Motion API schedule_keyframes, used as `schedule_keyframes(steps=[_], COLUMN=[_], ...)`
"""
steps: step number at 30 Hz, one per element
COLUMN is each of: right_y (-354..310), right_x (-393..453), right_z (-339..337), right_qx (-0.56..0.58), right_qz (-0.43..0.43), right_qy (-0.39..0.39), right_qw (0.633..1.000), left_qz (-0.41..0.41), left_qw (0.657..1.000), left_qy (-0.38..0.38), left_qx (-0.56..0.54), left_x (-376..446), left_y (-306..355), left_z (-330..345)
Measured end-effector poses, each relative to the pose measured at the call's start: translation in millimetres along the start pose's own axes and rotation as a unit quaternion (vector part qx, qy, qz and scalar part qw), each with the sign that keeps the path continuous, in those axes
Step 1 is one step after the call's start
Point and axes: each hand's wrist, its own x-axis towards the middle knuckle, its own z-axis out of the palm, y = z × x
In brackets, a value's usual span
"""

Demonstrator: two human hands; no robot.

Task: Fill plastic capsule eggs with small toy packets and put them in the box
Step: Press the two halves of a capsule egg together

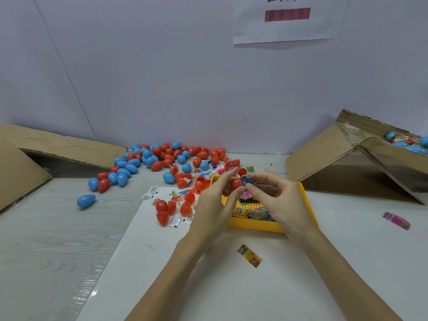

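A white table (pixel 301 286) is seen from above, backed by a pale wall (pixel 162 66) on which a paper sheet (pixel 287 19) is stuck. A cardboard box (pixel 361 163) is tipped at the far right, and blue and red eggs (pixel 407 142) are seen lying inside it. Flattened cardboard (pixel 34 158) is laid at the far left. A heap of closed blue and red eggs (pixel 157 158) is spread along the back of the table, with one blue egg (pixel 86 200) set apart to the left. A yellow tray (pixel 308 205) is placed in the middle, and printed toy packets (pixel 254 213) are held in it. Open red egg halves (pixel 169 208) and small white slips (pixel 151 193) are scattered just left of the tray.

Above the tray, a red egg half (pixel 236 183) is gripped by the left hand (pixel 215 202), thumb and fingers curled about it. A small blue packet (pixel 246 180) is pinched in the fingertips of the right hand (pixel 278 200) and is held touching the mouth of that half. A yellow packet (pixel 249 255) lies near the front, and a pink packet (pixel 396 220) lies at the right.
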Motion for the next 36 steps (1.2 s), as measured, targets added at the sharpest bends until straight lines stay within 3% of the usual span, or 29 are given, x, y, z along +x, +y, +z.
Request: schedule_keyframes(steps=[7, 11, 16, 22, 27, 36], right_y=[-0.2, -2.2, -7.2, -10.6, -12.8, -16.7], right_x=[-3.0, -2.3, -1.4, -2.1, -2.4, -3.4], right_z=[5.7, 9.3, 7.5, 9.2, 9.5, 9.8], right_qx=[0.122, 0.291, 0.374, 0.421, 0.425, 0.399], right_qz=[0.038, 0.127, 0.192, 0.234, 0.260, 0.275], right_qy=[-0.003, 0.002, -0.033, -0.058, -0.074, -0.091], right_qw=[0.992, 0.948, 0.907, 0.874, 0.864, 0.870], left_qz=[0.022, 0.050, 0.097, 0.128, 0.101, 0.101], left_qw=[0.998, 0.998, 0.995, 0.990, 0.992, 0.994], left_qy=[0.045, 0.017, 0.027, 0.022, 0.051, 0.037], left_qx=[-0.041, -0.019, 0.015, 0.060, 0.063, 0.002], left_x=[-0.5, 0.1, 0.3, 1.0, 0.7, 2.5], left_y=[-1.6, -0.5, -0.5, -3.8, -7.0, -7.7], left_z=[3.3, 3.4, 2.8, -0.3, -2.6, -2.6])
